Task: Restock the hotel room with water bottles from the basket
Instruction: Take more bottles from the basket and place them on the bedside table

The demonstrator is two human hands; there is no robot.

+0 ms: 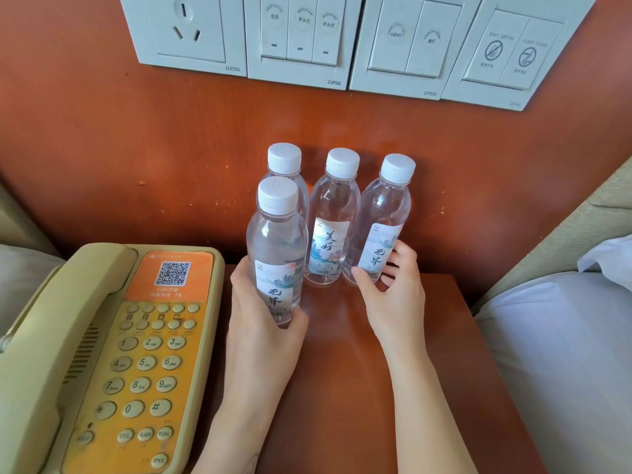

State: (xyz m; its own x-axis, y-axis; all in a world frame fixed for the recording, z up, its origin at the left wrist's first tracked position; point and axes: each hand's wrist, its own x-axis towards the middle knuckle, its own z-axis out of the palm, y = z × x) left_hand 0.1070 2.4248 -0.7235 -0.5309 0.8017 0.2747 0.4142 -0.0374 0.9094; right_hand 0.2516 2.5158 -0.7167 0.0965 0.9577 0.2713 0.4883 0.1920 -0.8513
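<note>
Four small clear water bottles with white screw caps stand together at the back of a reddish-brown bedside table (pixel 342 371), close to the wooden wall panel. All four point cap-up, so their long axis runs vertically; in this wide view they seem to lean a little outward toward the top.

The front bottle (pixel 277 254) is nearest the camera, with its printed label facing forward. The left hand (pixel 263 323) is wrapped around its lower half, thumb on one side and fingers curled round the other, closed on it; whether its base touches the table cannot be seen behind the hand. Directly behind it stands the back-left bottle (pixel 285 165), mostly hidden except for its cap and shoulder. The middle bottle (pixel 330 234) stands just to the right, label forward, free of both hands. The right bottle (pixel 383 227) stands beside that one; the right hand (pixel 393 289) is half open against its lower part, thumb and fingertips touching the label area without fully closing.

To the left, a beige and orange desk phone (pixel 113 354) sits beside the bottles. On the wall above is a row of white switch plates (pixel 342 39) with a power socket (pixel 186 25) at its left end. White bedding (pixel 564 354) lies at the right edge.
</note>
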